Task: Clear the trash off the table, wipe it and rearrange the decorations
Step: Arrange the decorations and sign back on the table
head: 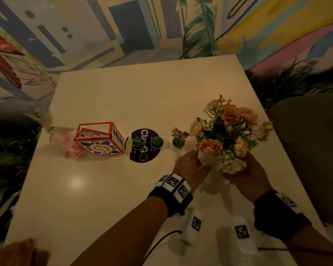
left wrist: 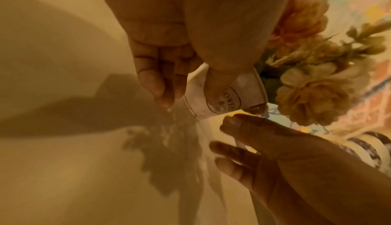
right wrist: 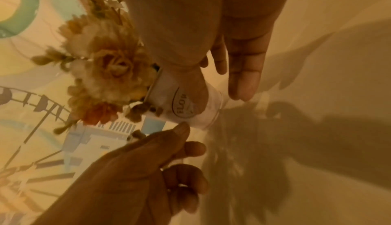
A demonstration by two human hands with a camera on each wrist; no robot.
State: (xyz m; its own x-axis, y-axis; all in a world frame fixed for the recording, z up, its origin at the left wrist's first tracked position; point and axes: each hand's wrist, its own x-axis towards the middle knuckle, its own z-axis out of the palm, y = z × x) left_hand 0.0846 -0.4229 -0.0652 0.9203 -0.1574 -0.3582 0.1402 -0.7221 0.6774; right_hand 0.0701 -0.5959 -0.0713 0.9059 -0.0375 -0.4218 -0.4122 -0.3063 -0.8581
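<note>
A bunch of peach and pink artificial flowers (head: 229,131) stands in a small white labelled pot (left wrist: 249,91) near the right edge of the pale table (head: 142,93). From above, the blooms hide the pot. My left hand (head: 192,164) is at its left side and my right hand (head: 246,169) at its right. In the left wrist view my left hand (left wrist: 169,52) has its thumb over the pot's label and straight fingers beside it. The right wrist view shows my right hand (right wrist: 211,36) the same way at the pot (right wrist: 165,84). No fingers wrap round it.
A red floral box (head: 99,139) sits mid-table beside a crumpled clear wrapper (head: 65,143). Two small green cacti (head: 138,144) stand on a purple round disc (head: 144,156), with a tiny potted plant (head: 179,138) to their right. A brown cloth (head: 21,252) lies at the near left corner. A chair (head: 306,150) stands on the right.
</note>
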